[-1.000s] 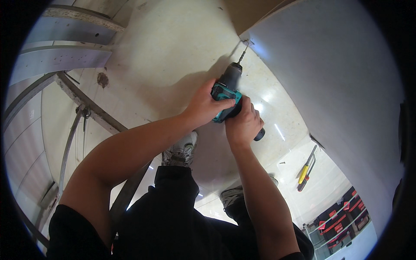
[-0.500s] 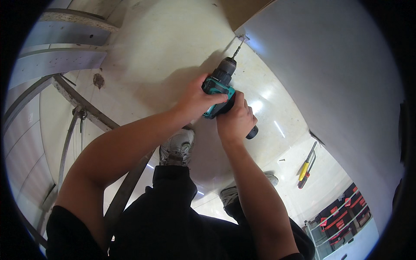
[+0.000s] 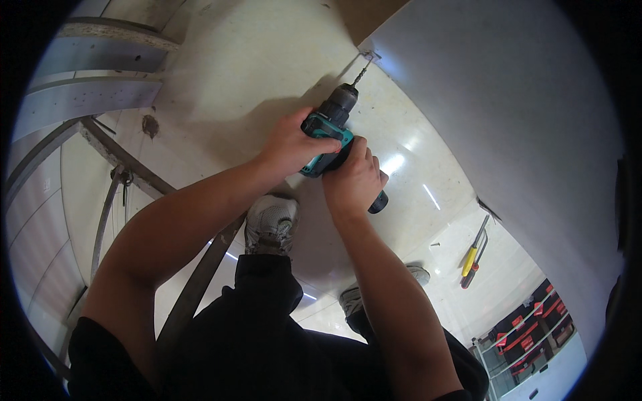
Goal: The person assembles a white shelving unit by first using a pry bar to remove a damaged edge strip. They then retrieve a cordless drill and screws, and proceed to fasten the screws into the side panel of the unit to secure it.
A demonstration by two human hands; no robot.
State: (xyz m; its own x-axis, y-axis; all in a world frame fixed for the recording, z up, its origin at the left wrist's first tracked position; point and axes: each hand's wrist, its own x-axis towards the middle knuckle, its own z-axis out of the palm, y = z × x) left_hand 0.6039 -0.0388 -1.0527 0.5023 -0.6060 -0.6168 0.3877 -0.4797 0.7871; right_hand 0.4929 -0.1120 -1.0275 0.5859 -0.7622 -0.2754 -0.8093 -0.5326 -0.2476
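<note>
A teal and black cordless drill [image 3: 339, 100] is held in both my hands above the pale floor. My left hand [image 3: 294, 145] wraps round the drill's body, its thumb across the side. My right hand [image 3: 354, 179] closes round the handle, and the dark battery end sticks out past the fingers. From the chuck a long twist bit [image 3: 362, 71] points away toward a small metal bracket [image 3: 370, 55] at the foot of the grey panel. Whether the bit's tip touches the bracket I cannot tell.
The large grey panel [image 3: 508, 100] rises on the right. Near its base lie a yellow-handled screwdriver [image 3: 470, 259], a darker red-handled tool [image 3: 471, 275] and a small screw [image 3: 435, 244]. A metal frame [image 3: 120, 150] stands at left. A rack with black-and-red boxes [image 3: 525, 334] is lower right.
The drill and both hands have shifted slightly left and toward me. My grip on it looks the same.
</note>
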